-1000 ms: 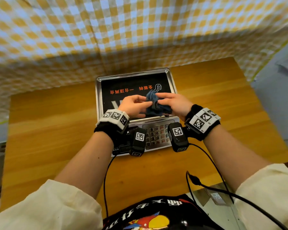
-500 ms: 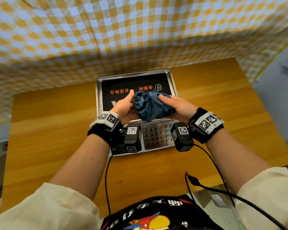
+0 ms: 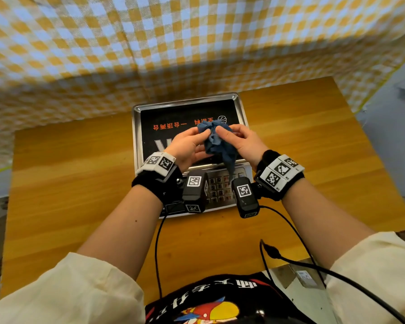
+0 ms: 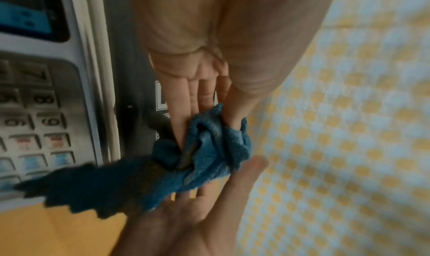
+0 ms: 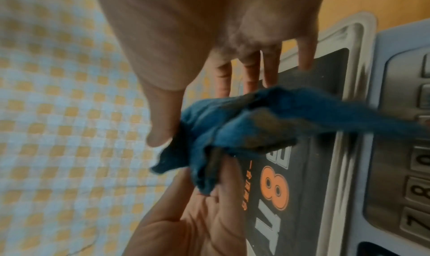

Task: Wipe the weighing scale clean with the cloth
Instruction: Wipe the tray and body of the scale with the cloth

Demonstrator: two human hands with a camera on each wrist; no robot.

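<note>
Head view: a weighing scale [image 3: 189, 127] sits on a wooden table [image 3: 68, 183], its steel pan toward the checked cloth backdrop [image 3: 197, 43] and its keypad [image 3: 220, 188] toward the person. A blue cloth [image 3: 216, 141] is bunched between both hands, held above the pan's black printed sticker [image 3: 173, 118]. The left hand [image 3: 187, 146] and right hand [image 3: 241, 141] face each other, thumbs on top of the bundle, and one tail of the cloth hangs down over the keypad.

Left wrist view: the left hand [image 4: 204, 87] has its fingers extended under the cloth [image 4: 209, 149] with the thumb pinching the fabric from above. The right hand [image 4: 186, 214] meets it from the opposite side, palm open beneath the bundle. This view alone shows the scale's lit blue display [image 4: 25, 11] beside the numbered keys.

Right wrist view: the right hand [image 5: 221, 48] pinches the cloth [image 5: 232, 131] between thumb and fingers, while the left hand [image 5: 197, 214] grips the lower fold. Orange print on the pan sticker [image 5: 274, 186] is legible here; the cloth's tail is blurred where it crosses the pan rim toward the keys.
</note>
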